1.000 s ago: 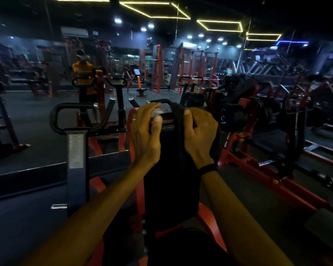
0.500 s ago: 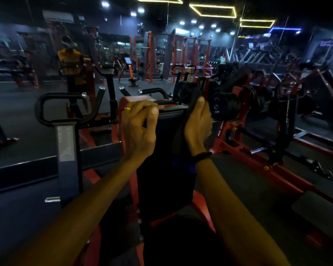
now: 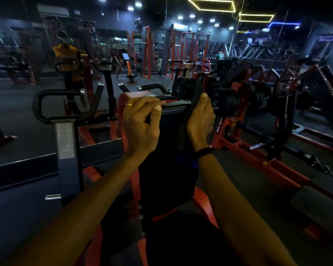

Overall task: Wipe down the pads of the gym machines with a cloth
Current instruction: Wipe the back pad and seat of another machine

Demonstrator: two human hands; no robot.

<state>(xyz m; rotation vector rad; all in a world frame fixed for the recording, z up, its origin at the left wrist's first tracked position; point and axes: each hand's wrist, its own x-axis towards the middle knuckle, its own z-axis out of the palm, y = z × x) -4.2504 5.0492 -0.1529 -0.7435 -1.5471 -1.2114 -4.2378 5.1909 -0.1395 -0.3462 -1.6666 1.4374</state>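
Nearest to the camera, two bare forearms are seen reaching forward from 6 o'clock toward an upright black padded back rest mounted on a red steel machine frame. The left hand is placed at the top left corner of the pad, at about 11 o'clock from the pad's middle; its fingers are laid along the upper edge and the thumb is bent in front, so the grip is closed on the pad's top edge. The right hand, with a dark band on the wrist, is at 1 o'clock; its grip is clamped around a dark cloth, which hangs down along the right edge of the pad and touches it.

The step in hand is judged to be the wiping of the right side and top of this pad. For the next move, the cloth should probably be drawn down or across the face, while the pad is steadied by the left hand.

Beyond, at 10 o'clock, a black looped handle on a grey post is standing. Farther, at 2 o'clock, black weight plates are loaded on red machines.
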